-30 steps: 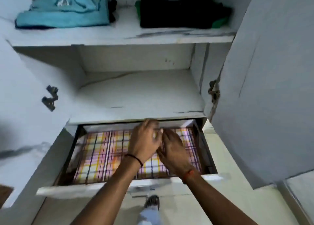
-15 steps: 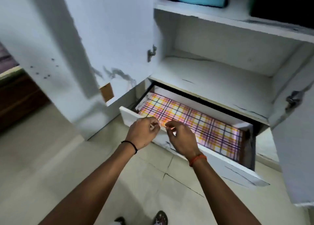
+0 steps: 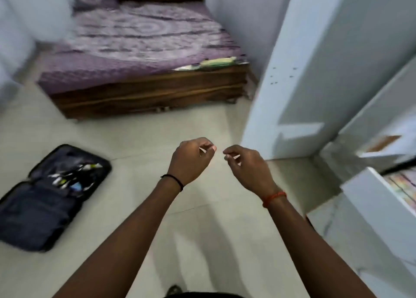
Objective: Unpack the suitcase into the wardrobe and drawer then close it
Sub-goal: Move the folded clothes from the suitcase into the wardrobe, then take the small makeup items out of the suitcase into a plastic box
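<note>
Between loads: left hand (image 3: 191, 160) and right hand (image 3: 246, 167) loosely curled, holding nothing, over bare floor (image 3: 139, 140). Suitcase (image 3: 51, 196) open on floor to the left, small items inside; drawer (image 3: 378, 198) pulled out at right. Next, probably: turn left, reach down, gather more

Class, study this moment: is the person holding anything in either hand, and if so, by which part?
Nothing is held. The left hand and right hand hang loosely curled over the floor, clear of the open suitcase.
</note>
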